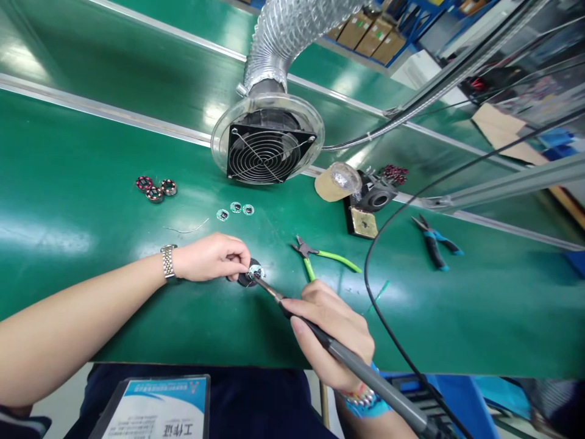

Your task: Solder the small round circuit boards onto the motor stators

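Note:
My right hand (pixel 333 329) grips a soldering iron (pixel 359 367) like a pen, its metal tip pointing left and meeting a small round circuit board (pixel 257 269). That board rests on a dark round piece (pixel 244 280) on the bench. My left hand (pixel 214 257), with a watch at the wrist, is closed in a pinch at the board's left edge. What lies between its fingertips is too small to make out. Green-handled cutters (pixel 307 249) lie open just above my right hand. Three more round boards (pixel 236 208) and a thin wire (pixel 192 230) lie beyond my left hand.
Three wound copper coils (pixel 155 194) sit at the left of the green bench (pixel 82 244). A fume extractor fan (pixel 269 155) hangs ahead. At right stand a soldering stand (pixel 363 222), a tape-like roll (pixel 336 183) and blue-handled pliers (pixel 433 244). The iron's black cable (pixel 388 332) loops there.

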`<state>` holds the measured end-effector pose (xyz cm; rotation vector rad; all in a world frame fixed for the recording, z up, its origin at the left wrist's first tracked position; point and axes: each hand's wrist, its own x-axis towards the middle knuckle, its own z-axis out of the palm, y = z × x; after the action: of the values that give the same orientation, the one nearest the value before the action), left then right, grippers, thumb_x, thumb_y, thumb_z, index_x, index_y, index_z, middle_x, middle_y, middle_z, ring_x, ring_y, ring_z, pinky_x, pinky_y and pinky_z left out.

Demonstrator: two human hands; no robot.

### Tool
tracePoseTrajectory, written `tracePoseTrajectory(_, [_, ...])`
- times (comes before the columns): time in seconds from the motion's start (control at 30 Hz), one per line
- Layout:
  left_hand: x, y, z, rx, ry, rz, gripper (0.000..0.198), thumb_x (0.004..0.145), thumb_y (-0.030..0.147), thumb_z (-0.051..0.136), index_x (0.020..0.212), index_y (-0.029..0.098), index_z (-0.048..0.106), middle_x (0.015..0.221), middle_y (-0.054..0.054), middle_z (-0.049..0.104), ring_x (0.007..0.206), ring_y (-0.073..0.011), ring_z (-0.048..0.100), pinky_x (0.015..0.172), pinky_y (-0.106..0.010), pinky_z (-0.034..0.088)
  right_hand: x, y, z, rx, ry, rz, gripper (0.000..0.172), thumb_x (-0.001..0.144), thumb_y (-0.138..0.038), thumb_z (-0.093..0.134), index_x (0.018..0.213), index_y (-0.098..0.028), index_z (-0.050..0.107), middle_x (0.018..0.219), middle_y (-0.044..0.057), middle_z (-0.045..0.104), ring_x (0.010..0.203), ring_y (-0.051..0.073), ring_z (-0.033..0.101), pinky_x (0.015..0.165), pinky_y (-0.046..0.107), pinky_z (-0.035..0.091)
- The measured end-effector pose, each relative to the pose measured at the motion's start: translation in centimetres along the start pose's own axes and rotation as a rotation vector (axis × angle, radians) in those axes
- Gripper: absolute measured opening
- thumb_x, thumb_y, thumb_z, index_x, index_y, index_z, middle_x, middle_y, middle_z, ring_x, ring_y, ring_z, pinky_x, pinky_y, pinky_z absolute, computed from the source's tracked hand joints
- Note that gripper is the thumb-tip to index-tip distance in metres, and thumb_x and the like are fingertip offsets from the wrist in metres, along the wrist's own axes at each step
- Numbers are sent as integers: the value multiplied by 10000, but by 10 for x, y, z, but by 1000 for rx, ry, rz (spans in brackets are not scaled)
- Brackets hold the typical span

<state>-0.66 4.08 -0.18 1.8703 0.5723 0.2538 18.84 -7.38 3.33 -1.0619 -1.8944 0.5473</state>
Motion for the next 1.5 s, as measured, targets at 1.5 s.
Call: tracePoseTrajectory(1.5, [-38, 21, 37, -135, 275, -446, 132, 798, 270, 469, 826, 159, 537, 563, 23, 592, 540, -118, 594, 558, -215, 449, 7, 42, 27, -134, -147, 81, 287, 794, -128, 558, 1069, -192, 502, 965, 52, 627, 862, 150, 590, 794, 292, 495])
